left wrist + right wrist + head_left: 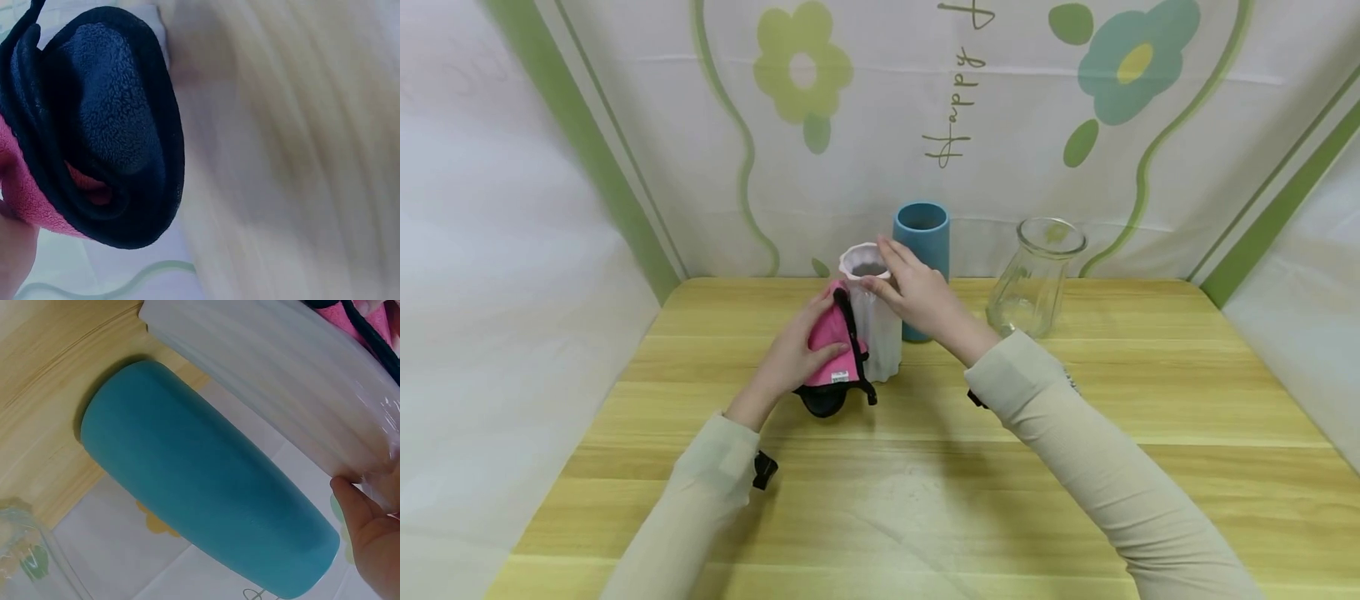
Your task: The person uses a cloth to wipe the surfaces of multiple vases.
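A white fluted vase with a wavy rim stands upright near the back of the table. My right hand grips it at the rim, the thumb at the front. In my left hand is a folded pink cloth with black edging and a small white label, held against the vase's left side. The left wrist view shows the dark fuzzy inner face of the cloth. Just behind the vase is a blue cylindrical vase, seen beside the white vase in the right wrist view.
A clear glass vase stands to the right, near the back edge of the wooden table. Behind the table hangs a white curtain with printed flowers. White fabric also closes off both sides.
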Available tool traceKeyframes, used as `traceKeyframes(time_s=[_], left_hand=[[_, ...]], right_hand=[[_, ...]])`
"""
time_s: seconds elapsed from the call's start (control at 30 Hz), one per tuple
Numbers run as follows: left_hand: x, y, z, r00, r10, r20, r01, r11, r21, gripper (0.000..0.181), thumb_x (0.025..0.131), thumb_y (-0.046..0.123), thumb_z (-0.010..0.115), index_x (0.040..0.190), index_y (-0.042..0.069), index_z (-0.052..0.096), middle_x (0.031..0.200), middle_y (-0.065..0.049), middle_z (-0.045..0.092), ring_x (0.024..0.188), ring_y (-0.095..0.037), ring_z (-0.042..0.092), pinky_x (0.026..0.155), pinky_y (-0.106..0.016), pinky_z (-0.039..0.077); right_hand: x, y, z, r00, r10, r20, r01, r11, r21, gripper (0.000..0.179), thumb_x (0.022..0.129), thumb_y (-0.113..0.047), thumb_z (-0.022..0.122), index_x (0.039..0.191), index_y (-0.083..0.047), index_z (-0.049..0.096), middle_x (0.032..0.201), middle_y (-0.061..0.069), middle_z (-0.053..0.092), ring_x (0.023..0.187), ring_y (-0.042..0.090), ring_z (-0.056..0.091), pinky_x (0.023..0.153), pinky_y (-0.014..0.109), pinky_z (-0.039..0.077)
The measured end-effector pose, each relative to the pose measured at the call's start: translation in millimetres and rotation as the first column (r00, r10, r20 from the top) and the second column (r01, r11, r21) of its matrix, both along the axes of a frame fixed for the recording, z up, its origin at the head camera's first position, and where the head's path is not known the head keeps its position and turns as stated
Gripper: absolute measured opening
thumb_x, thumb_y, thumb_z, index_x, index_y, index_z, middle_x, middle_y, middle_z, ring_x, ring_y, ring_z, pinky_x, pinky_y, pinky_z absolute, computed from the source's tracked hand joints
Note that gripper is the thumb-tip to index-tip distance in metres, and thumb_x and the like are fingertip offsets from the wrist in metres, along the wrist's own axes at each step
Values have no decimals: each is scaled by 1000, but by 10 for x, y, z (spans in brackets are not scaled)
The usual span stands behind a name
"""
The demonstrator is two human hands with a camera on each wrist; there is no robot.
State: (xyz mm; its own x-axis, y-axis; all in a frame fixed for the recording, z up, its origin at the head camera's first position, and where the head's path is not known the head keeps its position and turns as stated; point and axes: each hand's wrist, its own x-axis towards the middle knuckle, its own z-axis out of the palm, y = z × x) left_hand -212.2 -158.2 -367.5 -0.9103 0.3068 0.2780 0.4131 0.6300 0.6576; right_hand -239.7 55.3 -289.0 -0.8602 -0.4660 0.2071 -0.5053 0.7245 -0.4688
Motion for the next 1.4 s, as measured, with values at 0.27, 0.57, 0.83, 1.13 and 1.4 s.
traceKeyframes(time_s=[0.27, 0.57, 0.83, 1.13, 1.4], left_hand=[[12, -101, -223, 998, -37, 43, 40, 996, -77, 69, 88, 20, 69, 147, 12, 35, 143, -19, 47, 110, -33, 57, 89, -49, 50], [18, -183, -311, 993, -61, 98, 73, 990, -124, 67, 89, 19, 67, 147, 8, 35, 155, -15, 33, 138, -39, 37, 112, -55, 32], [38, -185, -213, 993, -1, 114, 4, 1000, -23, 72, 90, 17, 65, 152, 20, 28, 159, -10, 25, 133, -39, 42, 103, -55, 42], [44, -86, 53, 999, 39, 23, -42, 991, 124, 78, 89, 15, 67, 151, 34, 24, 159, -7, 25, 127, -36, 46, 93, -50, 47], [-6, 14, 106, 1000, 14, 28, -15, 999, 34, 79, 88, 28, 69, 152, 24, 24, 162, -1, 17, 144, -36, 27, 109, -57, 35]], right_hand=[[18, -20, -6, 1000, -17, -25, 16, 1000, -6, 72, 97, -47, 43, 152, -4, 22, 157, 17, 26, 125, 39, 53, 107, 51, 41], [-18, 7, 27, 1000, 1, -22, -1, 1000, -19, 69, 97, -45, 49, 151, -7, 28, 156, 14, 30, 124, 33, 54, 106, 50, 42], [-151, 115, 115, 987, 139, 79, -145, 987, 66, 79, 93, -63, 36, 154, -17, 16, 162, 8, 12, 147, 33, 21, 117, 52, 26], [-124, 17, 58, 991, 92, 100, -97, 994, 47, 74, 96, -55, 39, 154, -16, 14, 163, 5, 12, 121, 27, 57, 114, 47, 34], [-50, -84, 17, 1000, -13, 15, 12, 998, 60, 72, 98, -51, 39, 153, -8, 19, 161, 12, 18, 130, 36, 49, 110, 47, 39]])
